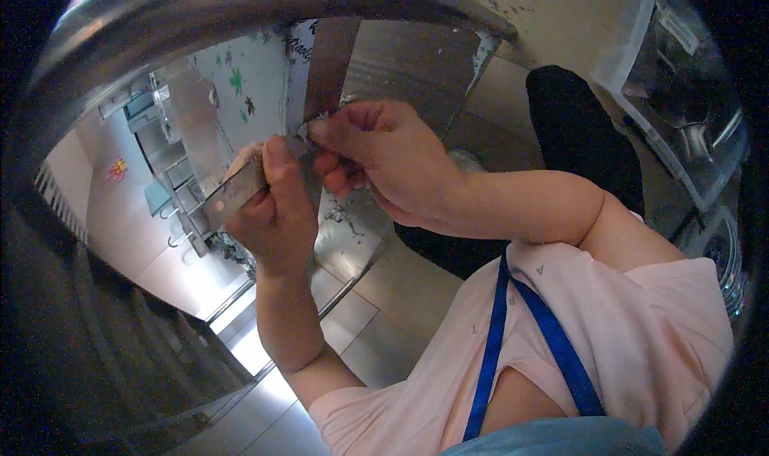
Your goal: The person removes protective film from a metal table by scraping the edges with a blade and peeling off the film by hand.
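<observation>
My left hand (276, 203) is closed around a flat metal strip (234, 194) with a round hole near its outer end. The rest of the strip is hidden by my fingers. Beside it, my right hand (392, 155) is pinched, thumb against fingers, at the lower corner of a panel edge. Something small and greyish (303, 142) lies between the two hands, too unclear to name. Just above them is a white panel (228, 87) with green and dark leaf prints, bordered by a brown strip (330, 71).
A thick metal tube (240, 11) curves across the top. Dark debris (340, 215) lies on a shiny surface below my hands. At right stands a clear plastic bin (681, 87) with dark items inside. Wire racks (186, 191) and tiled floor (344, 316) show at lower left.
</observation>
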Action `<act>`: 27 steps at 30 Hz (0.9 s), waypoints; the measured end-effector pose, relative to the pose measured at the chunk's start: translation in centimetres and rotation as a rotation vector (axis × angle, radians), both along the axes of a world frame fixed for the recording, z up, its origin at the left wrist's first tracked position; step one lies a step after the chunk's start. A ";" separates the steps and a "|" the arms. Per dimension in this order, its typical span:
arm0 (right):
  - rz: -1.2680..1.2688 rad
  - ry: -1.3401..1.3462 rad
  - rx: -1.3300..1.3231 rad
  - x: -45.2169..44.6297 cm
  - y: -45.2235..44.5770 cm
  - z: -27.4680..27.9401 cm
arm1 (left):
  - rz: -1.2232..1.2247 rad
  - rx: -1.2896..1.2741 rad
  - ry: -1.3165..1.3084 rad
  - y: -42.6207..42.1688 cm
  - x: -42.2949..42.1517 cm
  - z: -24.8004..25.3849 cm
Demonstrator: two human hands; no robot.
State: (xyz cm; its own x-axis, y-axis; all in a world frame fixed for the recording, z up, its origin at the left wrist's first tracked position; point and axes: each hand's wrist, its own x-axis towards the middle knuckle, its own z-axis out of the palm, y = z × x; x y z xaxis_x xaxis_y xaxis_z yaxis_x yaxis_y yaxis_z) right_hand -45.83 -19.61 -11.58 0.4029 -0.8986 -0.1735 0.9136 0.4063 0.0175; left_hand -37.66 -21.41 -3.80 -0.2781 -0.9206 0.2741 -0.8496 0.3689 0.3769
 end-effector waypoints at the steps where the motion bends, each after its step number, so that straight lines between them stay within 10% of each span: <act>1: 0.000 -0.013 0.000 0.0 0.0 -0.1 | 0.009 0.029 0.014 0.0 0.1 0.0; 27: -0.060 0.114 -0.030 1.6 0.3 0.3 | 0.071 -0.013 0.035 0.9 0.7 0.0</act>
